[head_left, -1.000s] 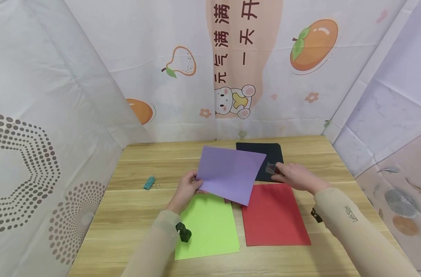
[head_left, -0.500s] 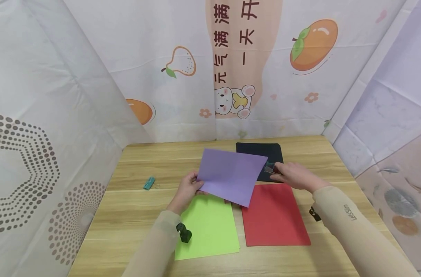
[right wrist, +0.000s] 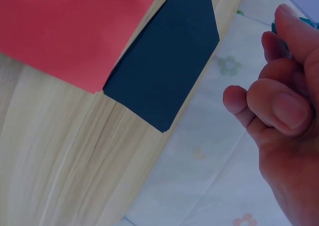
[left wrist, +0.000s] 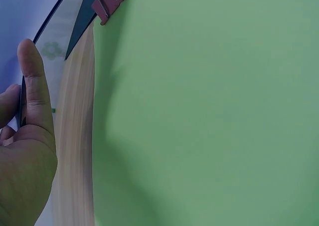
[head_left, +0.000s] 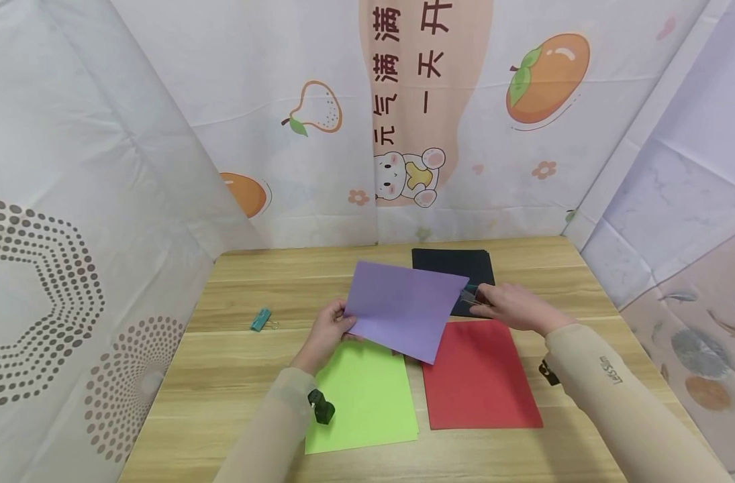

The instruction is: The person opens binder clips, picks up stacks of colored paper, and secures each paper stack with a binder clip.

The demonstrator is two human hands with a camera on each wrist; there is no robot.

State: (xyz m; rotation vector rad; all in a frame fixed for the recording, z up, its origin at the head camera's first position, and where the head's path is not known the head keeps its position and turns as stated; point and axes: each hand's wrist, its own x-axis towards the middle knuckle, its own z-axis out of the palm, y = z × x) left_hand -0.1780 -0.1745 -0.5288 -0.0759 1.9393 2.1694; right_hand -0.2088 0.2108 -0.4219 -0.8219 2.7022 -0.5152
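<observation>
A stack of purple paper (head_left: 400, 308) is held up off the table, tilted, above the green and black sheets. My left hand (head_left: 331, 329) pinches it at its left edge, thumb on top. At its right corner my right hand (head_left: 509, 307) pinches a teal binder clip (head_left: 470, 294) by its wire handles. The clip's mouth meets the paper's edge in the head view; I cannot tell whether it grips the paper. In the right wrist view, curled fingers (right wrist: 281, 106) hide most of the clip.
Bright green paper (head_left: 361, 402) and red paper (head_left: 482, 379) lie side by side in front, with black paper (head_left: 454, 257) behind. A pinkish-red binder clip (left wrist: 110, 4) sits at the green paper's edge. Another teal binder clip (head_left: 261, 319) lies on the table at left.
The purple paper has shifted slightly right and toward me. The teal clip has gone from apart from the paper to right at its corner.
</observation>
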